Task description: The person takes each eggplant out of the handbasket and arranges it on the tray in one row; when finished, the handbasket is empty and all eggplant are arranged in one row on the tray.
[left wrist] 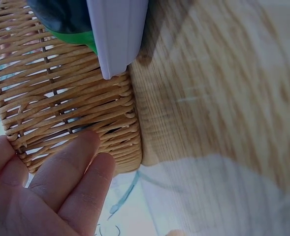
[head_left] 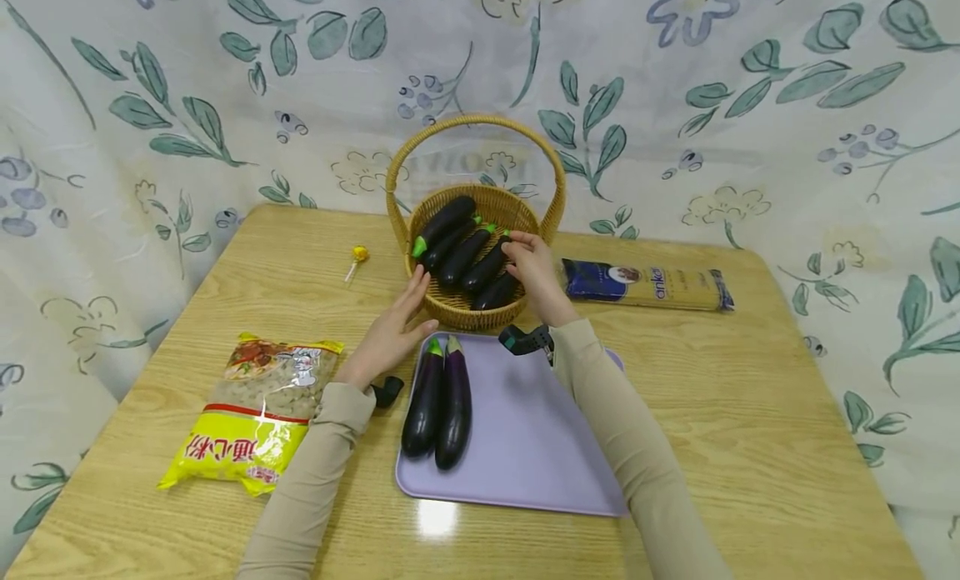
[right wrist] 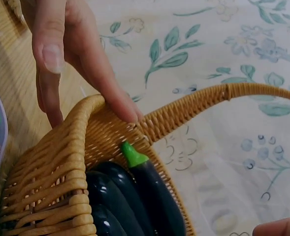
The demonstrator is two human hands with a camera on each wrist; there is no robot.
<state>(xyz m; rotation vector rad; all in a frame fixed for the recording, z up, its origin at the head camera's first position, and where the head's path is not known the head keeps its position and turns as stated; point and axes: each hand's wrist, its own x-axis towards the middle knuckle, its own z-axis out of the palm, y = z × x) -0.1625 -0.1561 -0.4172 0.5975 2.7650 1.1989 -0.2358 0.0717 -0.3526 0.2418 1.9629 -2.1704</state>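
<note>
Nearest the person, a lavender tray [head_left: 525,447] is lying on the wooden table [head_left: 750,413], and two eggplants [head_left: 438,401] are resting side by side along its left part, green caps pointing away from the person. A yellow noodle packet [head_left: 251,413] is lying on the table to the left of the tray.

Beyond the tray's far edge, the left hand [head_left: 390,334] is reaching forward with fingers straight and relaxed; it is gripping nothing. In the left wrist view, its fingers [left wrist: 71,167] are lying against the outer woven wall of the wicker basket [head_left: 480,313].

The right hand [head_left: 532,272] is positioned over the right side of the basket, fingers curled around the end of one eggplant [head_left: 487,265] inside it. The remaining eggplants in the basket [head_left: 450,230] are lying roughly parallel, green caps toward the left.

The basket is standing upright just past the tray, its handle [head_left: 474,130] arching over it. A spaghetti packet [head_left: 648,284] is lying to the right of the basket, and a small yellow lollipop [head_left: 358,257] is lying to its left. A floral cloth [head_left: 750,105] is hanging behind the table.
</note>
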